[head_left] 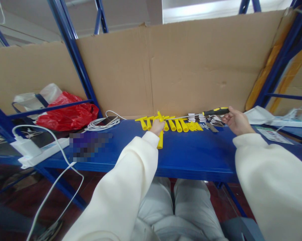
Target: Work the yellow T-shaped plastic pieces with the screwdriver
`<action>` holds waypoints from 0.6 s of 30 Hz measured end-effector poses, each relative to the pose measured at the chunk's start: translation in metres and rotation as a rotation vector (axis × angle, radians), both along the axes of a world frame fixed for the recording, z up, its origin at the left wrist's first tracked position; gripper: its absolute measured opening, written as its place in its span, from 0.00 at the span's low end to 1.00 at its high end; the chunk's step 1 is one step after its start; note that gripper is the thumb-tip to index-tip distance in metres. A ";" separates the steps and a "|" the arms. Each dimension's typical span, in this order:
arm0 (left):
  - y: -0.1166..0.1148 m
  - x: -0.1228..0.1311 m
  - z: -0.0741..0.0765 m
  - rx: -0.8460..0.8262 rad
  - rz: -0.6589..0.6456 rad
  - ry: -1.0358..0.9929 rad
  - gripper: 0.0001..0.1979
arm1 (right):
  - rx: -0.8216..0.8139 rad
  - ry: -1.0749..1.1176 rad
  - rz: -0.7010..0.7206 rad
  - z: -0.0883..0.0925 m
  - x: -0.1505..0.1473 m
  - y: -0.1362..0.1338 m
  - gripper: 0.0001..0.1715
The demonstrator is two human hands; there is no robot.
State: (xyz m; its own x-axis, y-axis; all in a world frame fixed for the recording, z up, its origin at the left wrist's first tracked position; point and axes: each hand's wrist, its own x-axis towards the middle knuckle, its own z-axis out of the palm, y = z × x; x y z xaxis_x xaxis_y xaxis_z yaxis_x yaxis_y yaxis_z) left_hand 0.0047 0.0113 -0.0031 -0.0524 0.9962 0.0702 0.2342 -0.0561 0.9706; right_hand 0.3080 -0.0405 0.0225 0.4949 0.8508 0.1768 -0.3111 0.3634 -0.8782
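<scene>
My left hand [158,127] is closed around a yellow plastic T-shaped handle [160,142], its wide round end pointing toward me. In my right hand [236,121] is a screwdriver [216,111], gripped by the end of its black and yellow handle. Its long metal shaft reaches left, with the tip close to the top of the held yellow piece; whether they touch I cannot tell. Several matching yellow handles [178,126] lie in a row behind my left hand. Small flat yellow pieces [194,126] lie right of them, beside a grey metal strip [211,127].
Small striped packets [196,117] lie against the upright cardboard sheet [191,73]. A coiled white cable [103,124], a red plastic bag [67,112] and a power strip [44,152] are on the left. Blue posts [72,53] frame the blue shelf [191,157].
</scene>
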 end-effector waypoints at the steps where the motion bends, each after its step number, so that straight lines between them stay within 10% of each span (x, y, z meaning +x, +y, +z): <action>1: 0.000 0.000 0.000 0.000 0.002 0.003 0.12 | -0.002 -0.006 0.008 0.000 0.000 0.000 0.21; 18: -0.008 0.002 0.005 -0.009 0.001 0.024 0.10 | -0.037 0.025 -0.043 -0.001 0.003 0.005 0.17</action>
